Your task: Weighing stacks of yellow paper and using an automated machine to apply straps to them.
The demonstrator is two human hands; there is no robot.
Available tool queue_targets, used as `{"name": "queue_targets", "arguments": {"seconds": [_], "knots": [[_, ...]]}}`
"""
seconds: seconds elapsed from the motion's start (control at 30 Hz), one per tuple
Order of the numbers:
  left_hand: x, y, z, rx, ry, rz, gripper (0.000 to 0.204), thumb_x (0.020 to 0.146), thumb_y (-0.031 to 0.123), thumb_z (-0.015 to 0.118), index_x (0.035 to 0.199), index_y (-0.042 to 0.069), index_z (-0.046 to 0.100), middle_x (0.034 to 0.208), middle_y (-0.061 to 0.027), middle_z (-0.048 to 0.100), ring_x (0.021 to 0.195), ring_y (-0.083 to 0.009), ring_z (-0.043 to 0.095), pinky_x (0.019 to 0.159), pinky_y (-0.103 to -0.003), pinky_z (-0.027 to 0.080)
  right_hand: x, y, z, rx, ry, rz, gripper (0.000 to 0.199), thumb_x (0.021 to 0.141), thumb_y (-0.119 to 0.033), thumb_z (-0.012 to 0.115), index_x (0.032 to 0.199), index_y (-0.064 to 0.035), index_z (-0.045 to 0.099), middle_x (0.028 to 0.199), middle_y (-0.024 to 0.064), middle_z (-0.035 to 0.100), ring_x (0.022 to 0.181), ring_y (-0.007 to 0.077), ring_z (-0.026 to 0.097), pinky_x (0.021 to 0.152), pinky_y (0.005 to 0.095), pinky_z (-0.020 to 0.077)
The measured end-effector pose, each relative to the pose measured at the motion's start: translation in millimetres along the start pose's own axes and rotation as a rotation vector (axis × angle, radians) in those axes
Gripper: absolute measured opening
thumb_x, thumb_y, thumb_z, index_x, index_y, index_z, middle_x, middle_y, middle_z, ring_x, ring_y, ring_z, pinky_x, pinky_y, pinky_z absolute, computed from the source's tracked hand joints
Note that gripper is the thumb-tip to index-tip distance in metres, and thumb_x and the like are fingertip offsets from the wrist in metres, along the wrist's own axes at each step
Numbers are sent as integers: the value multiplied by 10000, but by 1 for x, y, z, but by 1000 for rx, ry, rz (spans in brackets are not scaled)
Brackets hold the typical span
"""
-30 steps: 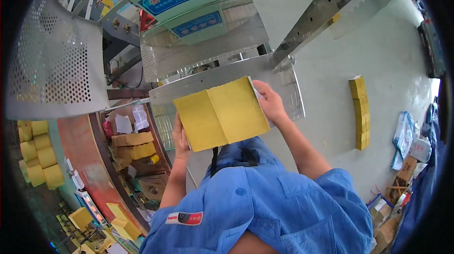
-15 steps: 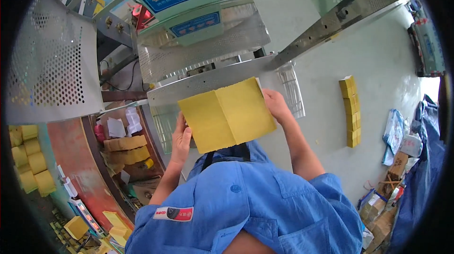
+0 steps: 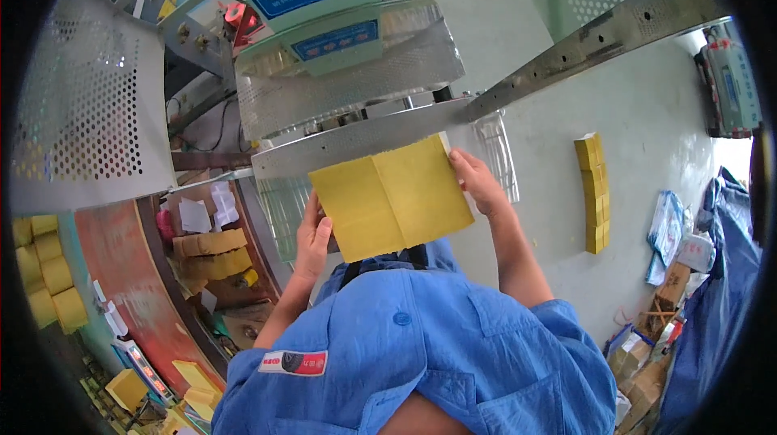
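Both hands at work here: the left hand (image 3: 312, 239) hugs the near-left edge of the yellow paper (image 3: 392, 199), thumb raised alongside, while the right hand (image 3: 479, 180) pinches the opposite edge. Fingers underneath are hidden, so how firmly they press is hard to tell. The paper sits creased down its middle, in front of the torso, before the metal plate (image 3: 356, 140). Beyond that, the green machine (image 3: 316, 10)! Out left, a red tabletop (image 3: 121, 265); right, yellow bundles (image 3: 597, 192) line the floor, then a blue tarp (image 3: 704, 297).
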State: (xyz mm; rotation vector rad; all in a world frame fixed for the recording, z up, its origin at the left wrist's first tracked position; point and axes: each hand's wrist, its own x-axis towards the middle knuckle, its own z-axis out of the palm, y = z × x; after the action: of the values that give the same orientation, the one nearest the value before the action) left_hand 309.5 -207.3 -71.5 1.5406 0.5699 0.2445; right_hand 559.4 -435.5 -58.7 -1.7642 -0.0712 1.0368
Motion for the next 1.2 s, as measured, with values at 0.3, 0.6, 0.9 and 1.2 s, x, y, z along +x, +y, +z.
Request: {"name": "queue_targets", "arguments": {"seconds": [0.3,0.6,0.9,1.2], "knots": [[-6,7,0,-118,32,-206,602,1001,358,425,1500,51,290,1396,-117,472,1213,-217,501,975,-321,434,-4,-6,0,71,-79,30,528,972,-480,483,1323,-97,575,1068,42,649,862,111,552,694,267,440],[19,21,8,-207,88,-641,433,1018,348,382,1286,45,538,1244,-51,590,1130,-167,561,930,-328,441,2,3,16,65,-75,-122,432,1009,-308,420,1323,-41,547,1262,86,608,1164,182,546,999,299,402],[26,-18,37,216,101,3,440,1032,212,422,1424,14,396,1351,-117,514,1242,-207,481,1056,-325,355,42,-18,0,647,-64,-431,359,961,-159,491,1270,4,573,1207,65,621,1121,151,556,982,293,411],[80,-10,60,-108,34,-36,493,1039,279,424,1448,9,369,1419,-117,472,1303,-209,432,1085,-315,319,63,-2,-7,809,303,-458,185,916,-96,590,1053,5,663,966,8,651,872,84,581,780,220,446]]}}
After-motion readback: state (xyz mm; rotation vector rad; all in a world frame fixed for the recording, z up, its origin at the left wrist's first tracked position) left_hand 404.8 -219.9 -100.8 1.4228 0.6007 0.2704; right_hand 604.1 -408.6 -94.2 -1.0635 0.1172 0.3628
